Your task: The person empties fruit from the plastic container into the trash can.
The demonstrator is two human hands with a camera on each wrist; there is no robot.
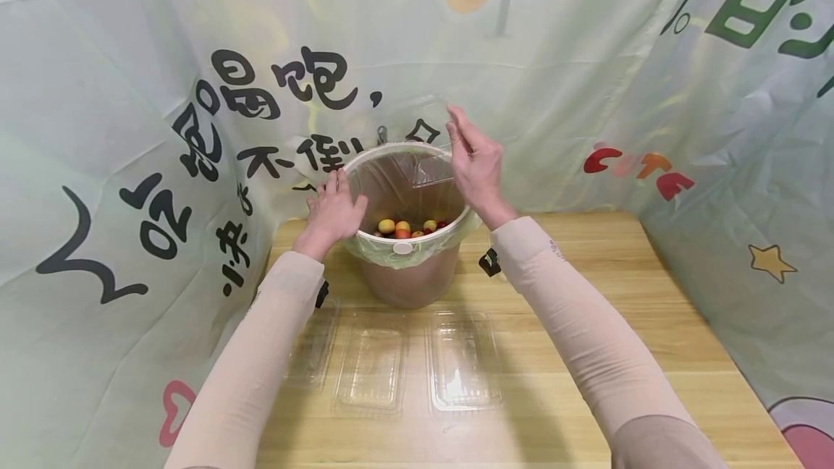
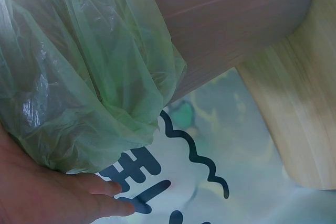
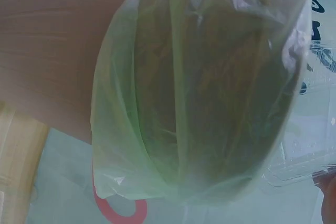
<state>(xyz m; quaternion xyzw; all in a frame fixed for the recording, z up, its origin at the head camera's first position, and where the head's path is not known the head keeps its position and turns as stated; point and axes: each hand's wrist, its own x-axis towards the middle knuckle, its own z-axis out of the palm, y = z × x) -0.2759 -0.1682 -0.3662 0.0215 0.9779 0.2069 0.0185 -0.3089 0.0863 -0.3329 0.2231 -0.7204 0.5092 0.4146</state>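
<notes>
A bin (image 1: 409,277) with a green plastic liner (image 2: 121,66) folded over its rim stands on the table. Several small yellow and red round fruits (image 1: 386,226) lie inside it. My left hand (image 1: 334,210) rests at the bin's left rim, its fingers fairly straight against the liner. At the right rim, my right hand (image 1: 478,165) holds a clear plastic container (image 1: 426,174) by its edge, tilted over the bin's mouth. Part of that container (image 3: 310,129) also shows in the right wrist view, where only a little of the hand is visible.
Clear plastic containers lie in front of the bin: one at left (image 1: 314,346), partly behind my left sleeve, one in the middle (image 1: 371,364) and one at right (image 1: 464,360). Printed cloth (image 1: 554,93) hangs around the wooden table (image 1: 586,310).
</notes>
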